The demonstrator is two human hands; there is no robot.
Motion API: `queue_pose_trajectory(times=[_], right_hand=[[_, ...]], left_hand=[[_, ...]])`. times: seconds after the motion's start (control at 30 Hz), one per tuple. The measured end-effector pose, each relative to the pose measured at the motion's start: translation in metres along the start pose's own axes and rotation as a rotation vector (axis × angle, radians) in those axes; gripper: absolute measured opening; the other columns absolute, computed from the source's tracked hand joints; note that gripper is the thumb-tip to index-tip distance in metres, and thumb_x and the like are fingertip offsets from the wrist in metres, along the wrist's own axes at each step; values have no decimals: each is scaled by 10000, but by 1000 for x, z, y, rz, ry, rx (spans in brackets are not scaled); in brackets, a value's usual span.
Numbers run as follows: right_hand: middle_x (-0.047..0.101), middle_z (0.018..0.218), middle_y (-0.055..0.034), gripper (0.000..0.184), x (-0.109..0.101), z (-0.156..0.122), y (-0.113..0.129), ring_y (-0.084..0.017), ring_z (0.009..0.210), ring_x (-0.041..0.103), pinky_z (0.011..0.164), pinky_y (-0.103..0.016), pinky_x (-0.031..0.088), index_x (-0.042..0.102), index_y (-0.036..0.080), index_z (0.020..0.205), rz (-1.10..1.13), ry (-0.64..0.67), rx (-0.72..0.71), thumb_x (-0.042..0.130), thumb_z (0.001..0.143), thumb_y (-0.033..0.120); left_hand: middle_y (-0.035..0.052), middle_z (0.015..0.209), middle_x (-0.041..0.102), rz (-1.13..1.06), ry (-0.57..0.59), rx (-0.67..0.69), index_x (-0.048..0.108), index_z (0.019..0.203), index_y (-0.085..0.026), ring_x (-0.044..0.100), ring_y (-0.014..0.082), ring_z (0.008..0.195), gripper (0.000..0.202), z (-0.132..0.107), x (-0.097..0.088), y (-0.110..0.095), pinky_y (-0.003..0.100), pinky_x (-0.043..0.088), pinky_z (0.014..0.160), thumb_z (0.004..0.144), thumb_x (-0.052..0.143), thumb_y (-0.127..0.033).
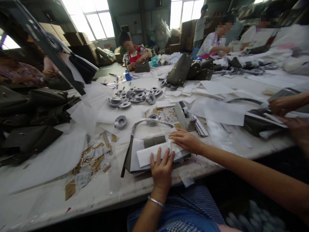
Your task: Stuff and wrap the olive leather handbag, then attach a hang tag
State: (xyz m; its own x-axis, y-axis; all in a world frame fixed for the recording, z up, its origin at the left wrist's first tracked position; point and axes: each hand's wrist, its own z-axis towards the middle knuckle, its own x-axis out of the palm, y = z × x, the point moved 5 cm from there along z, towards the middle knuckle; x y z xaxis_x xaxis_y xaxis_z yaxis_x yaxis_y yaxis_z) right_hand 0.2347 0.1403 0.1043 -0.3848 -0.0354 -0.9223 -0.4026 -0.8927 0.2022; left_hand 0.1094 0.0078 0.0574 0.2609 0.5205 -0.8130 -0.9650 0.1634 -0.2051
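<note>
- One dark grey-green handbag with a wrapped arched handle (154, 140) lies on the white worktable (142, 196), in front of the person, close to the table's near edge.
- One folded white paper sheet (147, 157) lies across it.
- Two hands are on this bundle: the left hand (162, 167) presses flat on the paper, fingers spread, clenching nothing; the right hand (185, 140) rests with fingers extended at the paper's right end, and whether it pinches anything I cannot tell.
- Two loose grey wrapped coils (120, 122) sit beyond the bag, one seen through the handle's arch; farther back is a heap of similar coils (137, 96), overlapping too much to count.
- One grey tape dispenser (183, 115) stands behind the right hand.
- Two piles of brown-and-white tags (90, 161): one left of the bag, one behind; a strip of tabletop separates the left pile from the bag.
</note>
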Motion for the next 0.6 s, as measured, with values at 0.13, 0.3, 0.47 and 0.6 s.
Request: queue_pose_trajectory(times=[0.13,0.3,0.47,0.6], right_hand=[[648,1325,-124,395,-14,-86,45,-213,1306,542,1170,-415,384,567,163,1348,30,-98,-29,531,999,344],[586,1406,-125,502,27,-138,81,-243,1375,480,1157,-479,411,445,151,1462,15,-28,-125,551,990,287],[705,1239,-95,359,42,-132,77,-203,1254,601,1073,-449,505,606,187,1308,129,-265,-103,472,987,100],[750,1134,-80,288,37,-129,80,-189,1129,680,996,-394,568,677,194,1195,191,-359,-67,509,974,117]], left_hand=[[-69,1431,546,-3,32,1,441,1422,-433,369,282,1435,557,0,-1,1,566,167,1228,906,643,-369],[-53,1427,554,18,68,-10,463,1409,-429,371,276,1436,580,1,-2,0,556,171,1229,883,686,-325],[-59,1432,551,53,62,8,491,1397,-416,354,265,1445,550,1,-1,-1,538,132,1237,889,681,-328],[-76,1439,543,71,78,12,499,1390,-415,345,264,1449,522,1,0,0,534,115,1237,900,665,-345]])
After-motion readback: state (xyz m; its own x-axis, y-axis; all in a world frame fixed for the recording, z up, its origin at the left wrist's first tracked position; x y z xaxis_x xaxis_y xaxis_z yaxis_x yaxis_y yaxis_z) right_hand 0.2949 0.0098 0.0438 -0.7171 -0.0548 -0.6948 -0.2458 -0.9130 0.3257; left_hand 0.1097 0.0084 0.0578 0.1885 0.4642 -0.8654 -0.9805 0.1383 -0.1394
